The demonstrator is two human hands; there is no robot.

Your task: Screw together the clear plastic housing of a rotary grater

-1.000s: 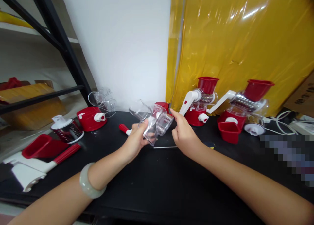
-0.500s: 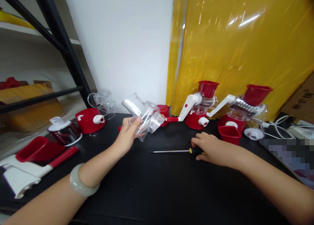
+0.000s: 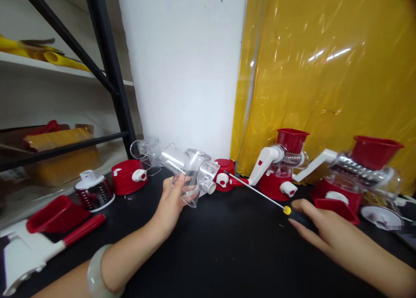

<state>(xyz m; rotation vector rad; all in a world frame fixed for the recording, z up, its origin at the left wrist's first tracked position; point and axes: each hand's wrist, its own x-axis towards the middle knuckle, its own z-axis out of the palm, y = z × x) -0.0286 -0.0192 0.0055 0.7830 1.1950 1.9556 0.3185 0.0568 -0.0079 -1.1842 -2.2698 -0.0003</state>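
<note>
My left hand (image 3: 171, 201) is closed round a clear plastic grater housing (image 3: 190, 171) and holds it above the black table (image 3: 208, 254). My right hand (image 3: 313, 226) grips the dark handle of a screwdriver (image 3: 260, 193). Its thin metal shaft is lifted off the table and points up-left toward a red base with a white knob (image 3: 224, 179). A pale bangle (image 3: 94, 274) sits on my left wrist.
Two assembled red and white rotary graters (image 3: 281, 166) (image 3: 354, 174) stand at the back right before a yellow plastic sheet. At the left lie a red base (image 3: 127, 176), a drum blade (image 3: 93, 192), a red hopper with pusher (image 3: 55, 215) and a spare clear housing (image 3: 144, 148). A black shelf frame stands far left.
My right hand left the clear housing, dropped to the table and took up the screwdriver, which now tilts upward. My left hand kept the housing. The view has swung right.
</note>
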